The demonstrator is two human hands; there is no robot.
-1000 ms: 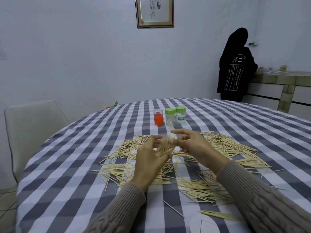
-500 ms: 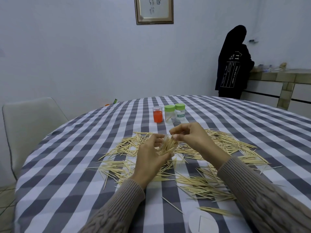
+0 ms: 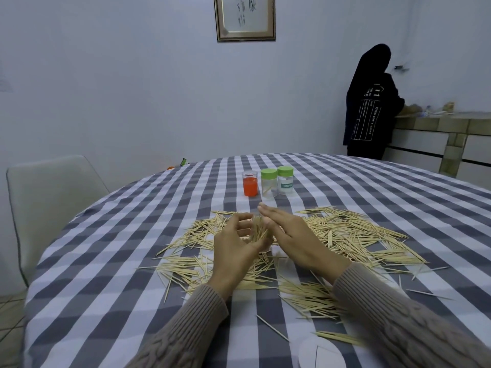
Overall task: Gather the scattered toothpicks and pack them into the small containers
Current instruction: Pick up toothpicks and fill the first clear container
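Checked tablecloth (image 3: 111,261) strewn with toothpicks (image 3: 345,235). Left hand (image 3: 236,245) grips an upright bundle (image 3: 259,231) in a clear container; flat, straight-fingered right hand (image 3: 289,235) should tap it level.

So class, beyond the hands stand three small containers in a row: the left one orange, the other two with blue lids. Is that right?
Not quite. The head view shows the orange container on the left, but the other two containers have green lids, not blue. They do stand in a row beyond the hands.
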